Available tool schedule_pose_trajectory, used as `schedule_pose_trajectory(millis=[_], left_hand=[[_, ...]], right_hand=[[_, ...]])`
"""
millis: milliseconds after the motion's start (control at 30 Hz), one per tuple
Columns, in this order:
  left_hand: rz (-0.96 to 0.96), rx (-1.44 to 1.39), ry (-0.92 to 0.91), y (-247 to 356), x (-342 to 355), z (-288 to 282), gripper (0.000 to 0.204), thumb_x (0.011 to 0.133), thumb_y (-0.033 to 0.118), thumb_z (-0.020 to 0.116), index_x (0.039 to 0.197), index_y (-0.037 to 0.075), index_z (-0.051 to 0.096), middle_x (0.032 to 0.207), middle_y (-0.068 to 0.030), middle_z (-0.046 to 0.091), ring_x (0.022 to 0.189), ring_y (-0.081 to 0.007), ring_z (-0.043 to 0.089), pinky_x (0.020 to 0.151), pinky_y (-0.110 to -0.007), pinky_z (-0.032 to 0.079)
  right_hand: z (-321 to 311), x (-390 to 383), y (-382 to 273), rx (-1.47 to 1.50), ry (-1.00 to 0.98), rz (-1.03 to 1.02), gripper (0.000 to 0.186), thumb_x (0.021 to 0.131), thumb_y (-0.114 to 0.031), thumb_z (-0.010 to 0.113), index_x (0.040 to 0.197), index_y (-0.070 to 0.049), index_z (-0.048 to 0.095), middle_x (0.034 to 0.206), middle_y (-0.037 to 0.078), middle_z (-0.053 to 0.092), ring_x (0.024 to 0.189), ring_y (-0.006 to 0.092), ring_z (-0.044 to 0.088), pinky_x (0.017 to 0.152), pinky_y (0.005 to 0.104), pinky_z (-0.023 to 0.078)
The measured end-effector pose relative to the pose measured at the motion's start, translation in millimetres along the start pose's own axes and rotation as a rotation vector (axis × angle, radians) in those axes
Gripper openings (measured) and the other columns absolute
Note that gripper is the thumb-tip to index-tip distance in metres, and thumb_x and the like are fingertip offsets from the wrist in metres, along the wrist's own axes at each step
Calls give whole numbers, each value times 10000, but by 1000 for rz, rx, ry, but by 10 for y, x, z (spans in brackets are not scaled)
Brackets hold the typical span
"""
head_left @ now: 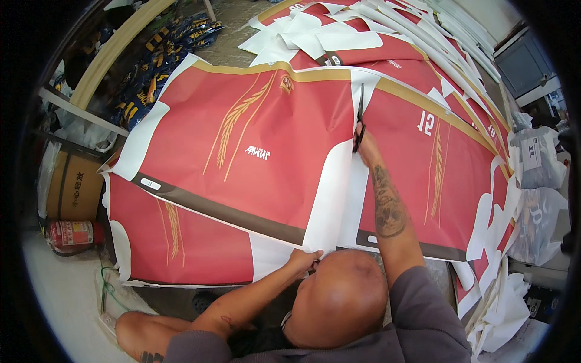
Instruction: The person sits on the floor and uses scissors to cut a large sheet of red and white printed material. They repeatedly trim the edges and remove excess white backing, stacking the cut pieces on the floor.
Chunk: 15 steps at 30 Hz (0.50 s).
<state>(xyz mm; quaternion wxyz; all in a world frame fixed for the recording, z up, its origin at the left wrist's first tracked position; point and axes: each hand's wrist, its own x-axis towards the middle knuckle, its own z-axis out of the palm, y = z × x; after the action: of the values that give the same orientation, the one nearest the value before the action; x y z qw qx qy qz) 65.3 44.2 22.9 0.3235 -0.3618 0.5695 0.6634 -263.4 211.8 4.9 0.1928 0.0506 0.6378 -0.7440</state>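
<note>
A large printed sheet [290, 151] in red, gold and white lies over similar sheets in front of me. My left hand [304, 262] pinches its near white edge, the fingertips partly hidden by a bare head at the bottom of the view. Farther up, my right hand [367, 148] is closed around the dark handles of a pair of scissors [361, 104]. The blades point away from me, along the white strip between the left red panel and the right red panel [402, 163]. Whether the blades are apart or together is hard to tell.
More red and white sheets [369, 54] are heaped at the far side and down the right. At left are a cardboard box [75, 187], a red fire extinguisher [71, 235] and dark blue and yellow packages [151, 72]. Plastic-wrapped bundles [537, 224] stand at right.
</note>
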Motion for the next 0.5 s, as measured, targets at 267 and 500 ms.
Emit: schedule_pose_trajectory(millis=[267,500], left_hand=[[-148,-57,62,-226,396,-328,223,866,133,692,866,-76,616,715,-120,651,533,-155,618,408,-261,411],[-258,-65,15,-315,420,-425,237,879,143,681,926,-80,612,749,-118,657,560,-148,619,423,-244,418]], right_hand=[[71,-292,-28,206,-73,-229,332,992,-389,474,940,-65,526,784,3,521,677,121,467,638,275,395],[30,-689,441,469,-55,60,221,944,-283,512,954,-63,503,757,24,485,676,153,465,649,281,388]])
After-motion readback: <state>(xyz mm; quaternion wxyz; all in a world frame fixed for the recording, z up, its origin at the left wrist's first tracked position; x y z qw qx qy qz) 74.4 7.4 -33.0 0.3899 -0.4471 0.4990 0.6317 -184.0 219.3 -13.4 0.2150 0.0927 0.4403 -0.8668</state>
